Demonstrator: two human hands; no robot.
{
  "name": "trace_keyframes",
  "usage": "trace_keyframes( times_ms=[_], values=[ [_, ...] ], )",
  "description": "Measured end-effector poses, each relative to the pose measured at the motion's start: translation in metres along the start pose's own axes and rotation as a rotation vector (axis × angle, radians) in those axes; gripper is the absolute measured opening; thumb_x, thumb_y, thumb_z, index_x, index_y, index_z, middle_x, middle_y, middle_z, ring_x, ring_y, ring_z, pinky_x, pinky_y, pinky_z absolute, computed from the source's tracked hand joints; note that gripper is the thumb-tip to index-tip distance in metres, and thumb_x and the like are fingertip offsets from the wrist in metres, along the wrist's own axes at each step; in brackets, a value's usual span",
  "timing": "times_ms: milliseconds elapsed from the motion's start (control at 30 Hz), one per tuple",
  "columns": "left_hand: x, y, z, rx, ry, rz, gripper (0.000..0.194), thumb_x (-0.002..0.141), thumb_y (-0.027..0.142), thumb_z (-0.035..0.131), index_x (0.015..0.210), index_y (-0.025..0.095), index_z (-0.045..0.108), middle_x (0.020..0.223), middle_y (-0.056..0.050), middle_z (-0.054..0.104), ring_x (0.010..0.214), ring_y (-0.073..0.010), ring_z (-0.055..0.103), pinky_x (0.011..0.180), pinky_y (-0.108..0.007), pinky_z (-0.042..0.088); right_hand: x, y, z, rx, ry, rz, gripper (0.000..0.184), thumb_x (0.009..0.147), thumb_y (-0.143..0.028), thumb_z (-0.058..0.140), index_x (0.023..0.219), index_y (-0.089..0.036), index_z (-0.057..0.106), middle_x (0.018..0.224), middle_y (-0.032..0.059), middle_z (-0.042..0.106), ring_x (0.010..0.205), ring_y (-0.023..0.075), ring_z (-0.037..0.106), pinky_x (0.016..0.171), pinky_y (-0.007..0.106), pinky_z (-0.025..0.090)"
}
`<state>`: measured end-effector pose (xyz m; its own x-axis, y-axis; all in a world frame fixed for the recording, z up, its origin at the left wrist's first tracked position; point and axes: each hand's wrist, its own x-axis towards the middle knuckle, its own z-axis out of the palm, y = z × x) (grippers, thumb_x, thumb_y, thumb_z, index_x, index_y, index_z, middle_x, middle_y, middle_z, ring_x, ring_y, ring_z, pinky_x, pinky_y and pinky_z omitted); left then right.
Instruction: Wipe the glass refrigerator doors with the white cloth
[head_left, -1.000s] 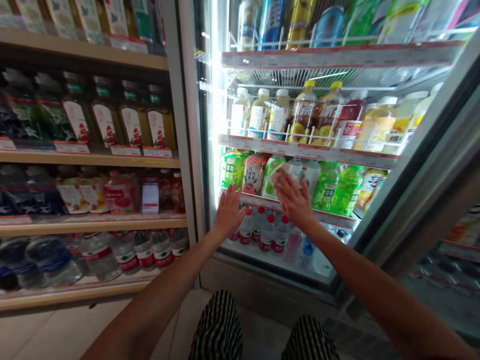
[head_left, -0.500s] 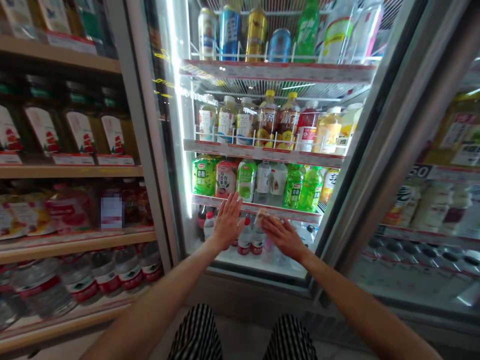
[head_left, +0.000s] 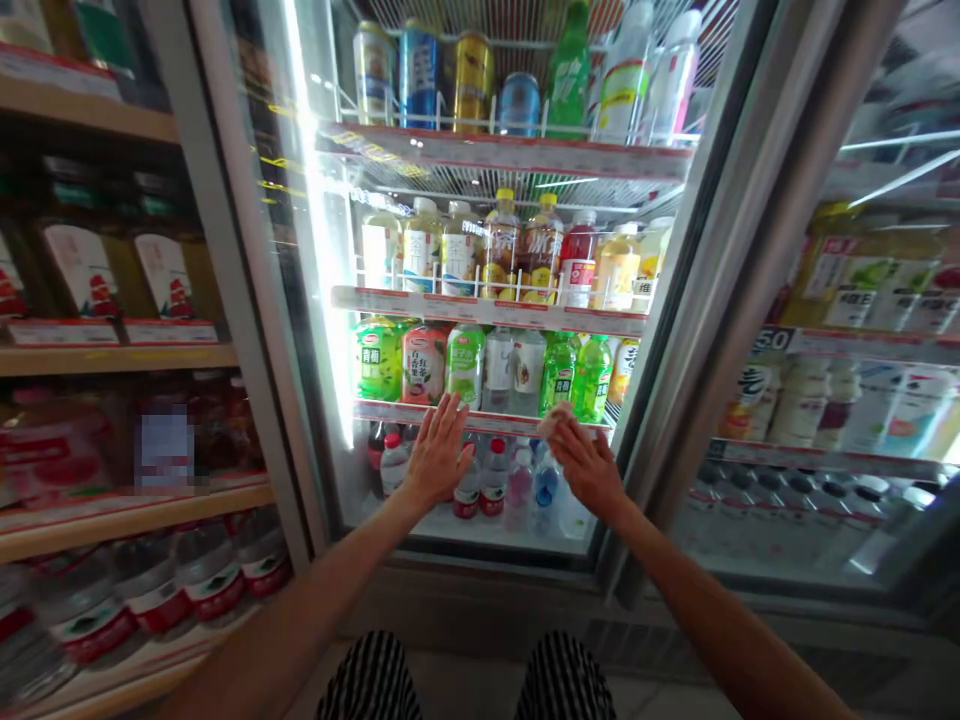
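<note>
My left hand (head_left: 433, 455) lies flat against the glass door (head_left: 480, 548) of a lit drinks cooler, fingers stretched upward and nothing in it. Lower and to the right on the same glass, my right hand (head_left: 589, 465) presses a crumpled pale cloth (head_left: 557, 420) under its fingers. Behind the glass, near my fingertips, stand a green-labelled bottle (head_left: 465, 365), a pink-labelled bottle (head_left: 424, 368) and bright green bottles (head_left: 559, 375). Small water bottles with red caps (head_left: 493, 478) fill the bottom shelf.
Cans (head_left: 472, 80) and tea bottles (head_left: 500, 245) occupy the upper cooler shelves. An open wooden rack (head_left: 112, 358) of bottles stands on the left. On the right, past a metal door frame (head_left: 757, 280), is another glass-fronted cooler (head_left: 847, 455). My knees (head_left: 371, 680) are below.
My right hand has slid rightward across the glass with the cloth, away from my left hand, which stays at about the same spot. The whole view has turned a little to the right.
</note>
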<state>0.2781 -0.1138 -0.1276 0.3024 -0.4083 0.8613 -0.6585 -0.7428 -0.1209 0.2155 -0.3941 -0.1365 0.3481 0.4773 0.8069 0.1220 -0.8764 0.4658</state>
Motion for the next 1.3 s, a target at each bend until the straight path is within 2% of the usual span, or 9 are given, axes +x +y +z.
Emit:
trace_keyframes(
  times_ms=[167,300,400,600,667,833,1000,1200,1300],
  values=[
    [0.003,-0.005,0.0,-0.011,0.056,-0.016,0.065,0.084,0.027,0.045,0.141,0.014,0.017,0.147,-0.014,0.021,0.138,-0.0243,0.012,0.11,-0.045,0.021,0.014,0.022,-0.001,-0.082,0.225,0.431,0.049,0.086,-0.021,0.041,0.135,-0.018,0.037,0.147,0.0121,0.025,0.137,0.0264,0.021,0.109,0.049,0.021],
    [-0.002,-0.016,-0.004,-0.01,0.078,-0.05,0.066,0.084,0.027,0.046,0.141,0.016,0.016,0.147,-0.013,0.022,0.138,-0.024,0.014,0.111,-0.045,0.022,-0.029,-0.012,0.008,-0.032,0.113,0.408,0.056,0.085,-0.016,0.039,0.139,-0.021,0.028,0.148,0.0104,0.023,0.137,0.026,0.02,0.107,0.048,0.025],
    [-0.006,-0.028,-0.008,0.003,0.072,-0.084,0.064,0.084,0.029,0.045,0.141,0.015,0.017,0.147,-0.013,0.023,0.138,-0.0243,0.013,0.11,-0.045,0.022,-0.038,-0.009,0.007,-0.036,0.058,0.327,0.057,0.084,-0.017,0.041,0.139,-0.024,0.028,0.147,0.009,0.027,0.136,0.0253,0.022,0.108,0.05,0.022],
    [-0.006,-0.047,-0.01,-0.001,0.115,-0.198,0.06,0.085,0.031,0.043,0.139,0.014,0.022,0.147,-0.014,0.021,0.138,-0.0248,0.014,0.11,-0.045,0.021,0.059,0.04,-0.005,-0.07,0.346,0.592,0.054,0.086,-0.024,0.037,0.139,-0.016,0.03,0.149,0.0137,0.017,0.137,0.0277,0.018,0.107,0.051,0.024],
    [-0.007,-0.053,-0.01,0.002,0.133,-0.221,0.06,0.085,0.031,0.043,0.139,0.014,0.023,0.148,-0.014,0.02,0.138,-0.025,0.014,0.11,-0.046,0.02,0.079,0.026,-0.004,-0.063,0.314,0.504,0.053,0.085,-0.024,0.039,0.137,-0.017,0.033,0.148,0.0134,0.021,0.137,0.0274,0.019,0.107,0.052,0.02],
    [-0.01,-0.07,-0.015,0.007,0.141,-0.252,0.062,0.085,0.032,0.043,0.14,0.015,0.02,0.148,-0.014,0.018,0.138,-0.0257,0.013,0.11,-0.047,0.02,0.097,0.002,-0.004,0.023,0.109,0.024,0.046,0.084,-0.023,0.043,0.131,-0.025,0.042,0.14,0.0063,0.04,0.134,0.02,0.028,0.112,0.046,0.01],
    [-0.009,-0.084,-0.025,0.051,0.182,-0.277,0.062,0.086,0.031,0.042,0.14,0.013,0.018,0.147,-0.016,0.02,0.138,-0.0255,0.011,0.109,-0.048,0.021,0.134,0.015,-0.011,-0.042,0.389,0.425,0.049,0.086,-0.025,0.038,0.134,-0.018,0.038,0.147,0.0117,0.027,0.136,0.0258,0.022,0.109,0.052,0.012],
    [-0.002,-0.099,-0.038,0.094,0.215,-0.285,0.06,0.086,0.032,0.042,0.139,0.012,0.022,0.145,-0.019,0.023,0.138,-0.0257,0.013,0.108,-0.048,0.023,0.147,-0.018,-0.008,0.02,0.096,-0.116,0.044,0.085,-0.022,0.04,0.129,-0.025,0.045,0.138,0.0039,0.043,0.133,0.0181,0.03,0.112,0.044,0.007],
    [0.003,-0.109,-0.045,0.111,0.229,-0.297,0.059,0.086,0.032,0.042,0.138,0.012,0.022,0.146,-0.018,0.023,0.138,-0.0256,0.013,0.108,-0.048,0.022,0.169,-0.004,-0.012,-0.01,0.282,0.16,0.047,0.086,-0.024,0.039,0.133,-0.024,0.039,0.143,0.0069,0.035,0.134,0.0214,0.028,0.11,0.049,0.011]
  ],
)
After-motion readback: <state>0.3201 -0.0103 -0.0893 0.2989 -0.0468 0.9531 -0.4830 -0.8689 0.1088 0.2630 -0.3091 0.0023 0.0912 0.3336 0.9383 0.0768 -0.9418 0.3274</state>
